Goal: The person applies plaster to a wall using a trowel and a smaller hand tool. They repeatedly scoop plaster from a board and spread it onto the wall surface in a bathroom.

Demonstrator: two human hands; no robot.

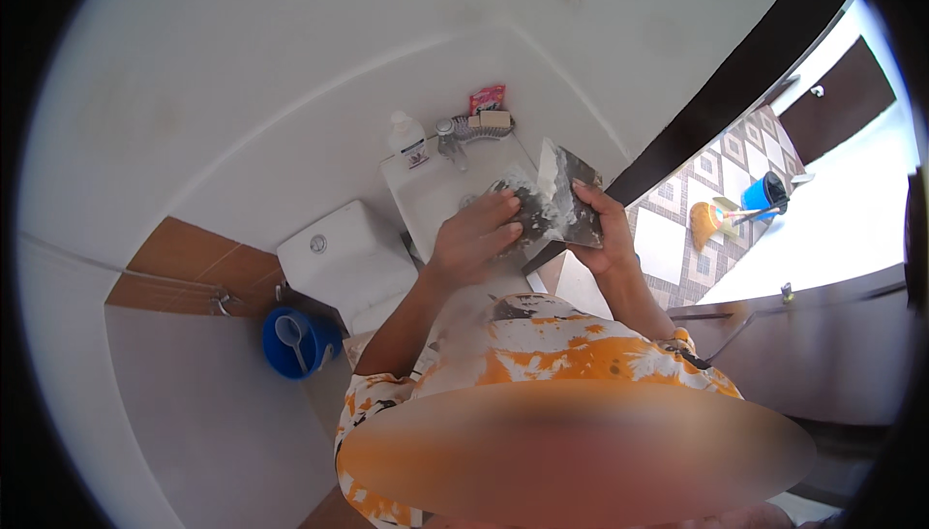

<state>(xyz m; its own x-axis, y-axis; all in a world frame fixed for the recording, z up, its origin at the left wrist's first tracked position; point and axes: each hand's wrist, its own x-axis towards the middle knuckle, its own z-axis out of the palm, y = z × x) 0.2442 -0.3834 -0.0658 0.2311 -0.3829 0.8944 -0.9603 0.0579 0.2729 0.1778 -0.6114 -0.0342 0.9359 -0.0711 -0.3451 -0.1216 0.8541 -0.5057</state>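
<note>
My left hand (473,243) grips a dark flat plate (525,208) smeared with white paste. My right hand (604,231) grips another dark, squarish plate (581,222), its thumb on the face. A thick lump of white paste (550,181) lies where the two plates meet. Both hands are above a white sink (406,187) with a metal tap (450,145); part of the basin is hidden behind the plates and my left hand.
A white bottle (406,134), pink packet (487,97) and brush (469,128) sit behind the sink. Left are a toilet tank (329,253) and blue bucket with dipper (281,355). Right, a doorway shows a patterned floor (660,234), broom (706,226) and another bucket (760,190).
</note>
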